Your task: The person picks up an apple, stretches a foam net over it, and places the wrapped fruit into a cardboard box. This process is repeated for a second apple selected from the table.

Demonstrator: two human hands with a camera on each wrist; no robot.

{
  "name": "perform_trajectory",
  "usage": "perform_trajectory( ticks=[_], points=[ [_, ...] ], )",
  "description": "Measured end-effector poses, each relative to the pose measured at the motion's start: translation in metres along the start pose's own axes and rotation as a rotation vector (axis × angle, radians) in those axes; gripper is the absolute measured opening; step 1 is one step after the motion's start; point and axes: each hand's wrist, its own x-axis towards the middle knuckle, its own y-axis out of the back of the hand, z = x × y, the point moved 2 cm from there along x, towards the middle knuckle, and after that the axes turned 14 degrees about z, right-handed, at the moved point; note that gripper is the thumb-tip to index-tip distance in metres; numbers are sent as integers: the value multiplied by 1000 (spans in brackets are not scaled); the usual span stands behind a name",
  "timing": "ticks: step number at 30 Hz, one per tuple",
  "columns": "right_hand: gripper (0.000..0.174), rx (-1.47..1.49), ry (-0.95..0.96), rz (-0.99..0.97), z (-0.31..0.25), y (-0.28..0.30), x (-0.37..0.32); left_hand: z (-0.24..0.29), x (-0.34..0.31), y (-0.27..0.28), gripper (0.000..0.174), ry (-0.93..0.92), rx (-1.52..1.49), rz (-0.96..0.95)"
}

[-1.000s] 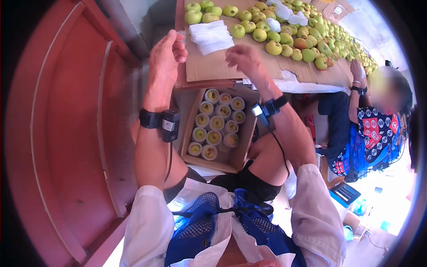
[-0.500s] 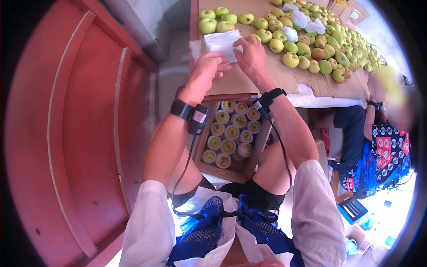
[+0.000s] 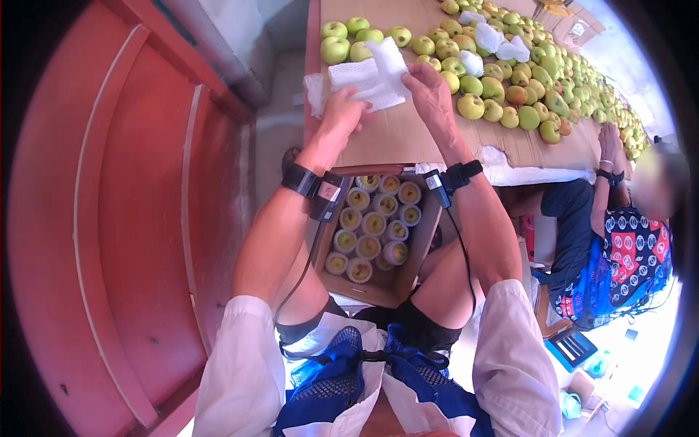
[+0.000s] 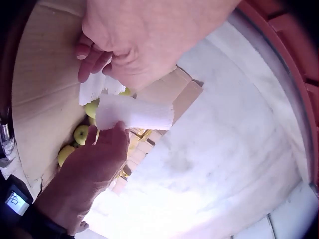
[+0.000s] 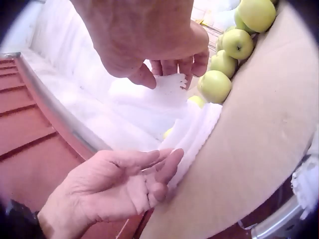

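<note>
A white foam net sleeve is pinched at its edge by my right hand, raised above a stack of flat foam net sleeves on the cardboard-covered table. In the right wrist view, thumb and fingers grip the frayed end of the lifted sleeve. My left hand is at the near edge of the stack, palm turned up and fingers loosely bent. The right wrist view shows its fingertips against the stacked sleeves, with nothing gripped.
Green apples spread over the table's far and right side, with some crumpled white nets among them. Below the table edge, an open cardboard box holds sleeved apples in rows. A red door stands left; another person sits at right.
Both hands came in to the foam net stack from either side. The right hand then lifted a sleeve up and right from it; the left hand stayed at the stack's near edge.
</note>
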Motion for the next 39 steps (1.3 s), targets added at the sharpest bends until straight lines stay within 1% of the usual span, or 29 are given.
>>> perform_trajectory(
  ticks=[3, 4, 6, 7, 10, 13, 15, 16, 18, 22, 24, 27, 28, 31, 33, 34, 36, 39],
  points=[
    [30, 124, -30, 1, -3, 4, 0, 9, -7, 3, 58, -7, 62, -47],
    [29, 115, -55, 0, -7, 6, -2, 14, -11, 3, 56, -8, 86, -70],
    [29, 100, -107, -6, -14, 8, -4, 25, -18, -1, 53, -95, 89, 1],
    [29, 116, -133, -38, -17, 9, -5, 27, -20, -2, 52, -140, 89, 38],
    [28, 164, -194, -133, -26, 6, -14, 35, -21, -6, 49, -454, -73, 138],
    [27, 201, -211, -208, -32, 1, -23, 47, -28, -3, 42, -310, -237, 16],
    [27, 222, -214, -238, -37, 0, -27, 42, -22, -1, 42, -296, -258, -22],
    [28, 234, -205, -222, -40, 1, -28, 41, -21, -1, 42, -289, -268, -43],
    [31, 258, -185, -189, -46, 2, -29, 39, -20, -2, 39, -292, -231, -47],
    [32, 169, -194, -205, -40, 7, -25, 38, -24, 1, 36, -271, -178, -55],
    [32, 152, -207, -185, -43, 8, -26, 36, -21, 3, 35, -249, -216, -44],
    [24, 190, -199, -197, -42, 6, -28, 32, -16, 4, 33, -235, -231, -34],
    [24, 179, -189, -184, -40, 5, -28, 34, -17, 4, 32, -237, -230, -32],
    [29, 125, -125, -117, -36, 1, -29, 37, -20, 5, 28, -295, -207, 58],
    [35, 62, -45, -34, -36, -1, -31, 33, -14, 8, 25, -423, -109, 155],
    [37, 81, -50, -12, -40, -1, -33, 34, -14, 9, 23, -487, -60, 203],
    [39, 119, -58, 31, -48, 1, -36, 34, -14, 10, 21, -538, -47, 240],
    [40, 354, -271, -122, -65, 3, -42, 37, -20, 9, 19, -581, 1, 305]
  ],
)
